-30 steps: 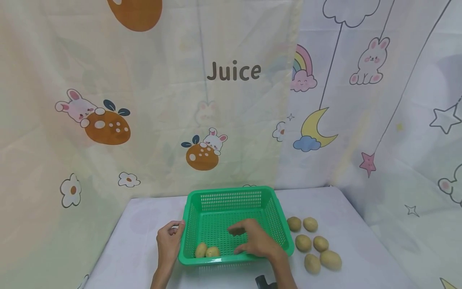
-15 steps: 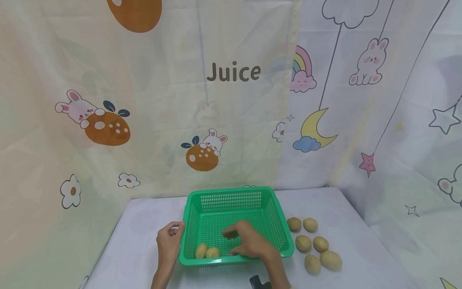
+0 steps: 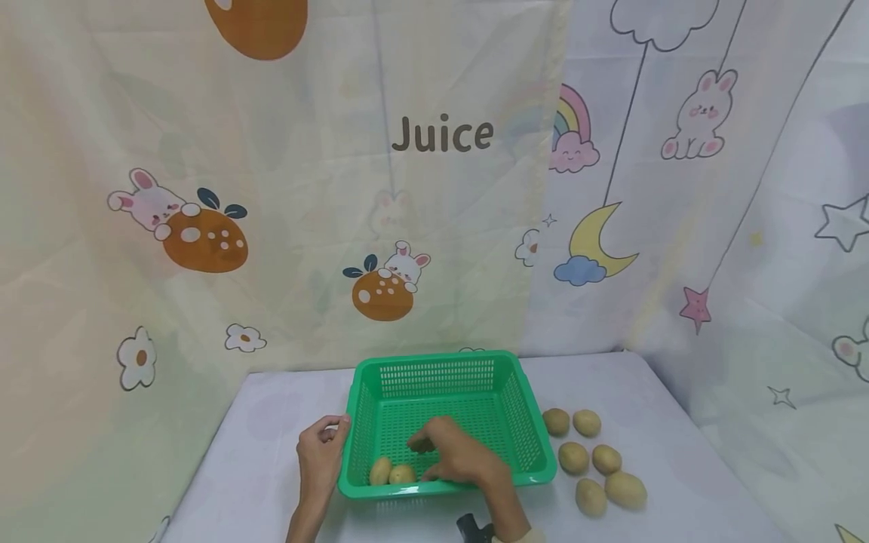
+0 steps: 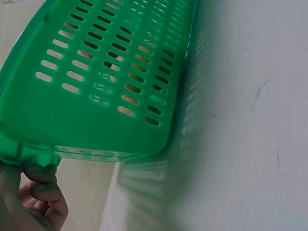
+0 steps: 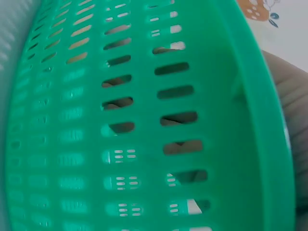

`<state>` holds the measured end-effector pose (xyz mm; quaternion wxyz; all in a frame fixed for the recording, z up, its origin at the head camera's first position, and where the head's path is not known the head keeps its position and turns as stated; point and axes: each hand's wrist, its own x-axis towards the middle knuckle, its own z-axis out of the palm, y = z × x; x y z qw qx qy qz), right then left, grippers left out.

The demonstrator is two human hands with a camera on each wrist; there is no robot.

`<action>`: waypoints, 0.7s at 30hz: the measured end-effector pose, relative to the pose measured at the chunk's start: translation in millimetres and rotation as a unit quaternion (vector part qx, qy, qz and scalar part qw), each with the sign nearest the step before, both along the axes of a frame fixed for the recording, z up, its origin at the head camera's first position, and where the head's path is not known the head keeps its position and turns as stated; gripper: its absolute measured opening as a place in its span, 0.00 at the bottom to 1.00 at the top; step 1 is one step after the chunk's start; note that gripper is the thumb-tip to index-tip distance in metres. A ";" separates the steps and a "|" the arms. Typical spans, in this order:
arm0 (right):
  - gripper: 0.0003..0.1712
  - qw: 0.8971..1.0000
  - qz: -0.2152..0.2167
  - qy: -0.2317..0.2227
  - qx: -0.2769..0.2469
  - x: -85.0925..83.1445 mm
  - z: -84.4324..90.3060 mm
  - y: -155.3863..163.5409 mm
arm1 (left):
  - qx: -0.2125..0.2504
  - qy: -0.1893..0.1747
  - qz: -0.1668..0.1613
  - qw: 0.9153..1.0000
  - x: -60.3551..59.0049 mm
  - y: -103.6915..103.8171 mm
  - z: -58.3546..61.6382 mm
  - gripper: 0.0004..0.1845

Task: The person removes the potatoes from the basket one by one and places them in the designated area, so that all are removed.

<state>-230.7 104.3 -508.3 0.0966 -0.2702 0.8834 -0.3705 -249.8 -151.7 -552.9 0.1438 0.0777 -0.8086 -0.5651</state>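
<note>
Hiding whatever it grips: right hand (image 3: 458, 456) curled inside basket (image 3: 434, 373); left hand (image 3: 319, 451) pinching basket rim.

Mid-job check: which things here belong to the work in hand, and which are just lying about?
In the work:
- basket, gripped at its left rim by the left hand
- right hand, inside the basket
- two potatoes in the basket
- six potatoes on the table, right of the basket

Lying about:
- printed curtain
- table
</note>
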 end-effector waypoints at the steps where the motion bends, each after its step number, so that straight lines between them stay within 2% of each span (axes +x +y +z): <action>1: 0.34 1.000 0.003 0.002 0.003 0.0 0.3 -1.2 | 0.000 0.002 0.000 1.000 0.4 -0.1 -0.2 0.15; 5: 0.33 1.000 0.007 0.004 0.012 -0.6 1.4 -4.8 | 0.001 0.009 0.001 1.000 1.9 0.0 -1.1 0.15; 15: 0.31 1.000 0.008 -0.007 0.023 -5.8 -2.6 -13.9 | 0.003 0.000 0.002 1.000 0.6 -0.2 -1.5 0.15; 21: 0.28 0.999 0.016 0.000 0.051 -10.0 -7.7 -19.8 | 0.001 0.000 0.005 1.000 0.3 -0.2 -1.2 0.14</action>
